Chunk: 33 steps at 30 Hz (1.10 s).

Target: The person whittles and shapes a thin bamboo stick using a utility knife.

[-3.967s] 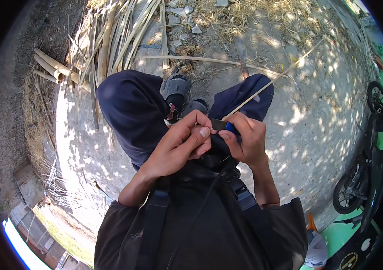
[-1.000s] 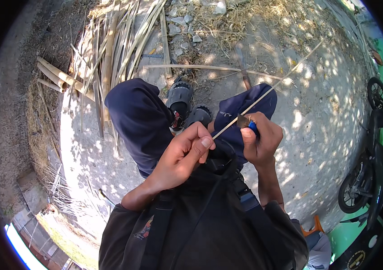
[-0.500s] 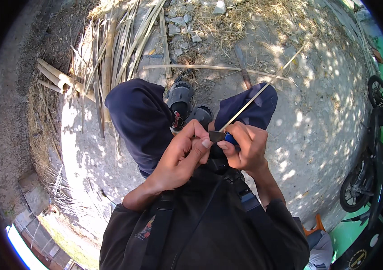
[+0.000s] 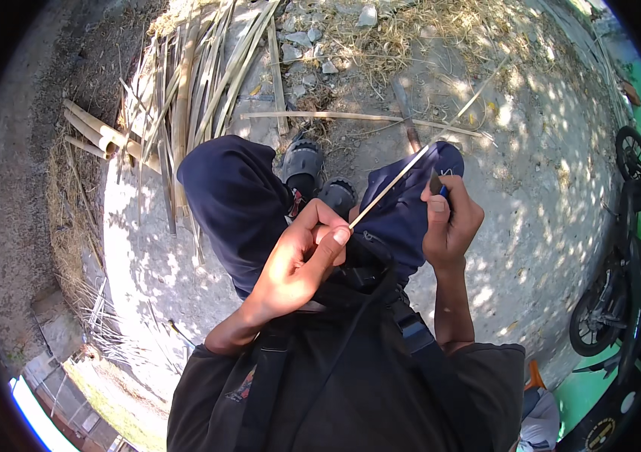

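Between the thumb and fingers of my left hand [image 4: 302,260] is pinched the near end of a thin, pale bamboo strip [image 4: 390,186]. The strip slants up and to the right, over my right knee and out above the ground. My right hand [image 4: 452,222] is raised over my right thigh, apart from the strip. It is closed round a small knife [image 4: 436,186] with a short dark blade and a bit of blue at the handle. Most of that handle is hidden in my fingers.
A heap of split bamboo strips [image 4: 207,68] lies ahead on the left, beside thicker bamboo poles [image 4: 98,128]. Past my right knee lies a long-bladed tool [image 4: 405,113], with a flat bamboo slat [image 4: 320,114] across it. A motorcycle [image 4: 622,248] stands at the right.
My right hand with the knife has moved right and away from the strip's near end, where the blade was before. My left hand keeps its pinch, nearly still.
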Tool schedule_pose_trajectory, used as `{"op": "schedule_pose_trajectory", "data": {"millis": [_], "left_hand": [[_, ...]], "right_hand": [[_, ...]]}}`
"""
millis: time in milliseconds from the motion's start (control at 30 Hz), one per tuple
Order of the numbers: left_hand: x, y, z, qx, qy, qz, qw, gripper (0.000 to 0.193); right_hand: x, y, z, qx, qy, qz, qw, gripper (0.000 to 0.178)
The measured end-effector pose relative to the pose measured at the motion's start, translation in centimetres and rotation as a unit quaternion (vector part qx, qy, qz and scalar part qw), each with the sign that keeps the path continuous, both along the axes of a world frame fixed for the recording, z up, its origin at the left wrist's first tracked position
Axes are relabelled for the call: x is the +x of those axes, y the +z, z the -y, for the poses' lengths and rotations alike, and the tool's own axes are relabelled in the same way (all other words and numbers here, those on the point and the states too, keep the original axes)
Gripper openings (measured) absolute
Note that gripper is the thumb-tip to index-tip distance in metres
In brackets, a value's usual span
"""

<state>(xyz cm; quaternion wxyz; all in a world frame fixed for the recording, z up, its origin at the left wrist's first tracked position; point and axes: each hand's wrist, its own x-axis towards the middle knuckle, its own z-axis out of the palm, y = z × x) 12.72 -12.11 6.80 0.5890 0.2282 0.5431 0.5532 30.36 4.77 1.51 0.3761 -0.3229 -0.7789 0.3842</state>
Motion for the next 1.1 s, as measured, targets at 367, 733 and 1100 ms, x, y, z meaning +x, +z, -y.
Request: {"op": "schedule_pose_trajectory", "data": {"millis": [367,733,1100], "left_hand": [[0.4,-0.5,-0.4,0.033,-0.011,0.061,0.998,0.014],[-1.0,-0.1,-0.4,0.000,-0.056,0.231,0.971,0.018],[-1.6,0.8,-0.8,-0.003,-0.057,0.206,0.977,0.019]], "right_hand": [[-1.7,0.0,2.6,0.066,0.186,0.023,0.980,0.032],[-1.6,0.7,2.9,0.094,0.185,0.053,0.977,0.041],[-2.8,0.0,2.6,0.128,0.142,0.014,0.981,0.036]]}}
